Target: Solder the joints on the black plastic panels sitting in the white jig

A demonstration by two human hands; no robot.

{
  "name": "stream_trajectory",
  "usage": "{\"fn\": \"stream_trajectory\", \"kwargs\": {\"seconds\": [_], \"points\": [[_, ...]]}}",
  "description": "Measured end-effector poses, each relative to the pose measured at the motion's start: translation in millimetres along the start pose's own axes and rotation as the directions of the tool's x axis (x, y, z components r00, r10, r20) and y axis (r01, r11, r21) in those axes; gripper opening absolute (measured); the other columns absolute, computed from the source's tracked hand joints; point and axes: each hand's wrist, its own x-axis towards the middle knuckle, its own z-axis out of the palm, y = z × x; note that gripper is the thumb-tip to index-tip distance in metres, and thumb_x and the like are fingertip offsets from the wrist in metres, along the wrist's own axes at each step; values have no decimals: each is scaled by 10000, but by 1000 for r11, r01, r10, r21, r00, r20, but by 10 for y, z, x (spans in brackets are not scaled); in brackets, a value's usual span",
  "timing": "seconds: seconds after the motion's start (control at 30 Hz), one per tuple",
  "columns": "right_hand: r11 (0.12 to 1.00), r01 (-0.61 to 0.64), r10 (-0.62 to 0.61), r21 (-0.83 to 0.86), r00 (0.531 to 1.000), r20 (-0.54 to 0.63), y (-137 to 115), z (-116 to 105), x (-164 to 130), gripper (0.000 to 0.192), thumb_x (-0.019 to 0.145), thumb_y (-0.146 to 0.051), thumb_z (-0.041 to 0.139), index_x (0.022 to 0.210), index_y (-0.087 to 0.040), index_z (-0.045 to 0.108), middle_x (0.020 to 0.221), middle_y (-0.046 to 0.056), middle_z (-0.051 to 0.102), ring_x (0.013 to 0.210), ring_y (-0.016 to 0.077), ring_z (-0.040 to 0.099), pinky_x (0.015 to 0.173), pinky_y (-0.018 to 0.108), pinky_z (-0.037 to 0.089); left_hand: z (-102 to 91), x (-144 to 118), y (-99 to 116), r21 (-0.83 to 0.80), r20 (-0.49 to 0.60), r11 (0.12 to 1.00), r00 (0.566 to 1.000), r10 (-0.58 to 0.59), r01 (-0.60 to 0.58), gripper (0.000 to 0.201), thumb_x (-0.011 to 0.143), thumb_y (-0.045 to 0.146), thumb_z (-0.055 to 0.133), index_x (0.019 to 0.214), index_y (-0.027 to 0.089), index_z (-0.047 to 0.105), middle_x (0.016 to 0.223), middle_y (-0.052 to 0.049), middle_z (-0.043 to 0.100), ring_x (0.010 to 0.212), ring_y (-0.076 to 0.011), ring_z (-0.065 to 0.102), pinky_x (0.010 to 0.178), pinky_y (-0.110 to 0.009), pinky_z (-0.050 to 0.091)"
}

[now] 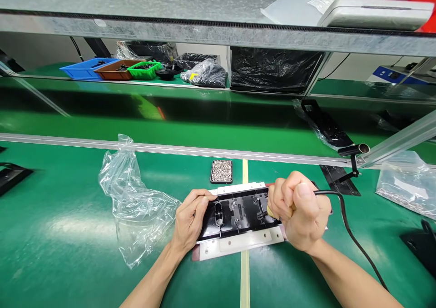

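Resting its fingers on the glossy black moulded plastic panel (240, 211), the left hand (190, 219) lies open; the right hand (299, 212) fists round a black-corded tool (344, 217), its tip hidden.

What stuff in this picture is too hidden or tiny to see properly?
All from the head view:
- The tool in the right hand: the fist hides it; only its black cable shows.
- The right end of the black plastic panel: the same hand covers it.
- The pieces in the small tray: too small to tell apart.
- What is in the blue bin, brown bin and green bin: too far off and small.
- The black part at the right edge: cut off by the frame.
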Motion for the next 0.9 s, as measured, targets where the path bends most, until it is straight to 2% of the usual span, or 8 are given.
{"fn": "stream_trajectory", "kwargs": {"seconds": [0.9], "points": [[999, -27, 27, 28, 1000, -5, -43, -15, 15, 407, 1012, -357, 506, 641, -205, 435, 509, -56, 297, 432, 81, 258, 373, 210, 207, 24, 8, 26, -1, -11, 1000, 1000, 10, -10, 295, 1083, 241, 441, 1079, 188, 731, 1101, -70, 649, 1030, -188, 636, 911, -318, 498]]}}
